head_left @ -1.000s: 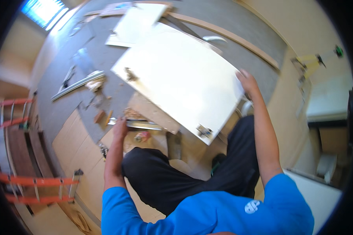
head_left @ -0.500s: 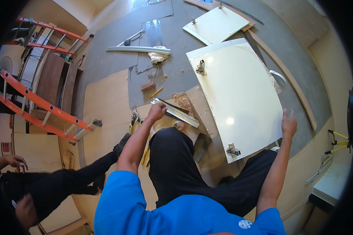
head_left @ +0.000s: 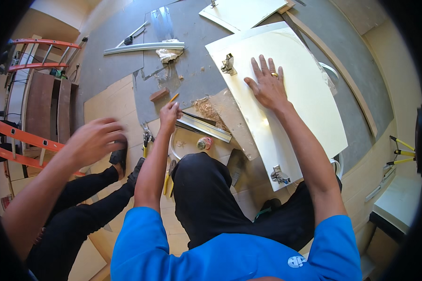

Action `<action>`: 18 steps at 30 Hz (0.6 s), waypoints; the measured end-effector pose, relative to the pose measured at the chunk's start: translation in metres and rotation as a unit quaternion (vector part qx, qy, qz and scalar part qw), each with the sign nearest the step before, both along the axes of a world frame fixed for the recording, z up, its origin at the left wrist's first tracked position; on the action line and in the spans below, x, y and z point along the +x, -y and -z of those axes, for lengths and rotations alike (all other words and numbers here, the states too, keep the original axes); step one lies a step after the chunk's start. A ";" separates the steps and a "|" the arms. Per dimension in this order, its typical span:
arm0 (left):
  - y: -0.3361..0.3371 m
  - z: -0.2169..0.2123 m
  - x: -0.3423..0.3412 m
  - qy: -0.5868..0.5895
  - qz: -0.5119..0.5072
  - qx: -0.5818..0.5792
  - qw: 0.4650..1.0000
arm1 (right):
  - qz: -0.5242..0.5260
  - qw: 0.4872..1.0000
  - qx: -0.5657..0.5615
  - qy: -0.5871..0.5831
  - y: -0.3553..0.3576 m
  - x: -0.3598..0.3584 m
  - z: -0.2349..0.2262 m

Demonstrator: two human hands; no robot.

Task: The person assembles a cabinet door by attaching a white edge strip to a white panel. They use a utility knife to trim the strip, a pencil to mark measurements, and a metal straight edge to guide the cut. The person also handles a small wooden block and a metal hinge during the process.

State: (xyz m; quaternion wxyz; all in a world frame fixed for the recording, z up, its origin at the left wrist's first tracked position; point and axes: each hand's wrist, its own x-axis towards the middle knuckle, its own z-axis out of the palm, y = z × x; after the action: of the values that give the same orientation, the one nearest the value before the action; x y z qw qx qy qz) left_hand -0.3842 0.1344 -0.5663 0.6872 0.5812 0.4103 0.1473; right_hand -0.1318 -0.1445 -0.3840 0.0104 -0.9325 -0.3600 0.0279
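Observation:
A white cabinet door [head_left: 309,112] with metal hinges, one being the upper hinge [head_left: 228,64], lies tilted in front of me and reaches my right thigh. My right hand [head_left: 268,86], a ring on one finger, rests flat on its face with the fingers spread. On the left, my left hand [head_left: 170,114] has its fingers closed on a yellow pencil [head_left: 174,97], whose end sticks out past them. Beside that hand lies a pale metal-looking strip [head_left: 205,128]. A roll of tape [head_left: 204,143] sits just in front of my knee.
Another person's blurred hand [head_left: 96,140] reaches in from the left, near an orange ladder [head_left: 26,136]. Pliers [head_left: 147,136], a reddish block [head_left: 159,94], wood shavings [head_left: 204,107] and a metal channel [head_left: 145,47] lie on the floor. A second white door [head_left: 241,14] is at the back.
My right hand has moved from the door's right edge onto its face. My left hand has left the strip and closed on the pencil. The other person's arm has come closer.

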 end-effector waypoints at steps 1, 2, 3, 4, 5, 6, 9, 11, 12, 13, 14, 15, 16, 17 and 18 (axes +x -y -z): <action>-0.005 -0.001 0.016 0.008 0.000 0.007 1.000 | -0.002 1.000 -0.004 0.010 -0.001 -0.003 0.005; -0.009 -0.002 0.035 0.022 0.015 0.022 0.999 | -0.003 1.000 -0.007 0.021 -0.003 -0.005 0.009; -0.005 -0.001 0.059 0.037 0.035 0.033 0.998 | 0.006 0.999 -0.015 0.032 0.000 -0.004 0.011; -0.001 0.003 0.075 0.052 0.057 0.045 0.996 | 0.000 0.999 -0.003 0.036 0.002 -0.003 0.010; 0.004 0.005 0.088 0.055 0.055 0.028 0.997 | -0.003 0.999 0.010 0.040 0.003 -0.002 0.010; 0.007 0.005 0.094 0.032 0.086 0.072 0.993 | -0.002 0.999 0.024 0.044 0.003 -0.002 0.012; 0.027 0.036 0.113 -0.012 0.189 0.211 0.959 | -0.001 0.998 0.062 0.020 0.007 0.004 0.025; 0.047 0.028 0.095 -0.002 0.366 0.188 0.911 | 0.010 0.996 0.091 0.000 0.023 0.008 0.031; 0.065 0.022 0.087 0.008 0.529 0.115 0.840 | 0.014 0.996 0.087 0.013 0.036 0.012 0.042; 0.048 0.001 0.063 0.009 0.676 0.103 0.730 | 0.000 0.994 0.101 0.031 0.015 0.009 0.041; 0.042 -0.013 0.050 0.038 0.776 0.117 0.619 | -0.021 0.991 0.123 0.057 0.001 0.008 0.042; 0.045 -0.023 0.044 0.097 0.800 0.201 0.557 | -0.011 0.991 0.125 0.043 -0.009 0.007 0.042; 0.051 -0.032 0.038 0.162 0.807 0.282 0.493 | -0.011 0.990 0.134 0.039 -0.014 0.008 0.037; 0.059 -0.030 0.038 0.173 0.811 0.268 0.490 | -0.003 0.992 0.123 -0.029 -0.005 0.012 0.021; 0.069 -0.027 0.034 0.185 0.813 0.256 0.490 | 0.003 0.989 0.112 -0.094 0.008 0.012 0.003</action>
State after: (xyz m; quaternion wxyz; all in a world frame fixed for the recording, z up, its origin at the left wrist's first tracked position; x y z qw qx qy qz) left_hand -0.3501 0.0659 -0.5398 0.3836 0.7664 -0.4364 -0.2741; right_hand -0.1196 -0.1526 -0.3872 0.1489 -0.9196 -0.3557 0.0750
